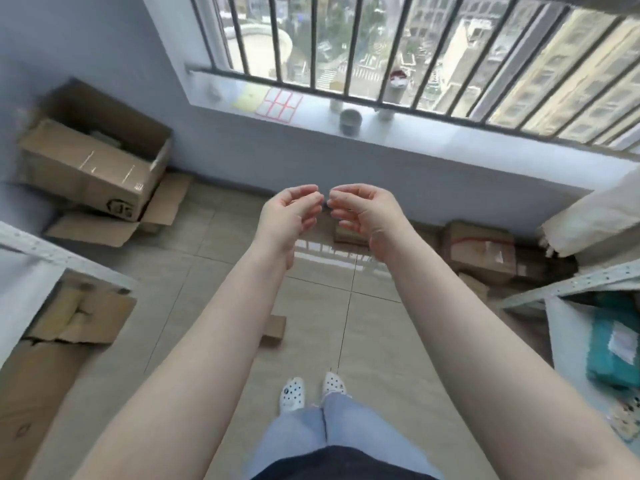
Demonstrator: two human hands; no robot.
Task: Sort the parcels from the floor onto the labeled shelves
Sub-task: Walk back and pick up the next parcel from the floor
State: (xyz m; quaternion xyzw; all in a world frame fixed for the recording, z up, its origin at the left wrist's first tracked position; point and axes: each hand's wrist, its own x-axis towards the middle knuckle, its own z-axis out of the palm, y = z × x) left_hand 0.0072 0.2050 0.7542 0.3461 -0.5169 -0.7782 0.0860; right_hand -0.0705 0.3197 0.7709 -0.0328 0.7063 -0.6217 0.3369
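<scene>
My left hand (pixel 289 213) and my right hand (pixel 363 211) are held out in front of me, palms facing each other, fingers curled and apart, fingertips almost touching. Neither holds anything. Below them on the tiled floor lies a small brown parcel (pixel 348 233), partly hidden by my right hand. A taped cardboard parcel (pixel 479 247) lies at the right by the wall. A small flat cardboard piece (pixel 275 329) lies on the floor near my feet. A teal parcel (pixel 611 344) rests on the right shelf (pixel 571 284).
An open cardboard box (pixel 93 161) stands tilted at the left over flattened cardboard (pixel 114 226). A shelf edge (pixel 38 249) and more flattened cardboard (pixel 69 320) are at the lower left. The barred window sill (pixel 311 126) holds cups and papers.
</scene>
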